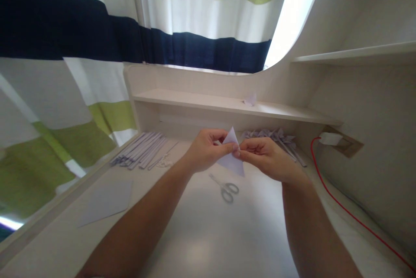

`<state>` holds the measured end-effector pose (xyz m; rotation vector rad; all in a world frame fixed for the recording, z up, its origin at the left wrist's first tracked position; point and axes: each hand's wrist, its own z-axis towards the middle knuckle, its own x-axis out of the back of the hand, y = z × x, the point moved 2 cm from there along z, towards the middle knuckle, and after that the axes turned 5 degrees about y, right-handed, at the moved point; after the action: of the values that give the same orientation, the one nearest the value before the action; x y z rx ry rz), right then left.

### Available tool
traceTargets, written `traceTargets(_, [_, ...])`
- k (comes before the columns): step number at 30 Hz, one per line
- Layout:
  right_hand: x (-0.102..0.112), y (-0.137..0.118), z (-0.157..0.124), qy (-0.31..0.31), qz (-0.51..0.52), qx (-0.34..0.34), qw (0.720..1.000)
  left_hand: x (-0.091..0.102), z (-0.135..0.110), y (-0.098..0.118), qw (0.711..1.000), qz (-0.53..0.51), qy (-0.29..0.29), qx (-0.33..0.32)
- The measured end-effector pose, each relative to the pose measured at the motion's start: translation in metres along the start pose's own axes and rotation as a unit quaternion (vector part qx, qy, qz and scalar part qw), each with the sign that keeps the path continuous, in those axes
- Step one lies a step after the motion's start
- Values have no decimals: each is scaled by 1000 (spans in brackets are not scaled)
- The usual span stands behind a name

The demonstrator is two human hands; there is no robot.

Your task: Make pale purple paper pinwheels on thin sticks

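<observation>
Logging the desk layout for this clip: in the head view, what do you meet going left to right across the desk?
sheet → strips → left hand → folded paper → right hand → plug

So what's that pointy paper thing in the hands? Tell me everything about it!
It is a paper triangle, thin and pale lilac-white, folded flat, with one sharp tip pointing up and another pointing down and to the right. The left hand and the right hand pinch it at its middle, where their fingertips meet. It is held in the air above the desk, with the scissors lying below it. Only the hands touch it.
</observation>
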<state>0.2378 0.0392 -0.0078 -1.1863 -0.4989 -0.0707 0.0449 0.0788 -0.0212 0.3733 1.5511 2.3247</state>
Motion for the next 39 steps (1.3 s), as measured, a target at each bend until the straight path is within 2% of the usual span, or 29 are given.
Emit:
traceTargets(4, [-1,-1,2,28,47,8,998,-1,-1,3,1000,12,7,-1])
traceTargets(7, [-1,-2,3,29,37,14,999,0,-4,7,1000,17,10,0])
traceTargets(14, [-6,-8,1,29,40,15,999,4,-9,22,995,83,24,-45])
traceTargets(21, [-6,-14,-3,52,-8,33,998,7,-10,24,995,67,33,-65])
traceTargets(27, [-9,-15,-2,71,4,53,996,8,-12,28,993,84,32,-83])
traceTargets(35, [-13,-18,-4,99,-40,57,993,7,-11,26,991,65,33,-109])
traceTargets(39, [-14,-19,-3,117,-55,57,990,8,-8,23,988,89,37,-118])
